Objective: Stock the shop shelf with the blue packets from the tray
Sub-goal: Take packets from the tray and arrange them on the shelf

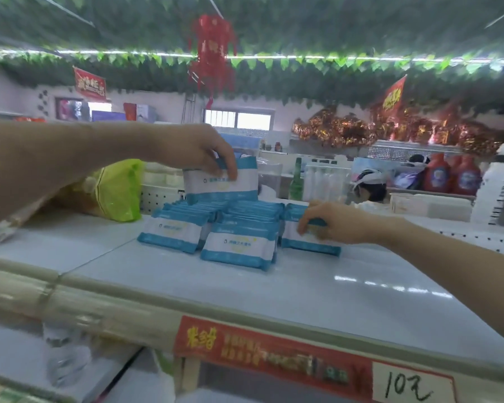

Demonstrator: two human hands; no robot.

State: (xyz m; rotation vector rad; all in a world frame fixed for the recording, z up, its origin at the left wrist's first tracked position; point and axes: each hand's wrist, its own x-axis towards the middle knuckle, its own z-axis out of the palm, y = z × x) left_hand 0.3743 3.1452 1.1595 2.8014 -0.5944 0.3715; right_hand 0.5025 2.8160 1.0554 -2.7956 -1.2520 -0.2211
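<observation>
— Your left grip point(195, 152) pinches one blue packet point(227, 186) upright, just above the stacked rows point(216, 225).
— And your right grip point(332, 225) holds the rightmost packet point(306, 244) under its fingers, on the shelf point(274, 289).

Bright daylight, motion blur, fisheye edges

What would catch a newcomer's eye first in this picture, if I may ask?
The rows of blue packets standing on the shelf draw the eye first, with the left hand pinching one raised packet above them and the right hand gripping the right row's front packet. Next come the red ornament hanging from the leafy ceiling and the red price strip on the shelf's front edge.
</observation>
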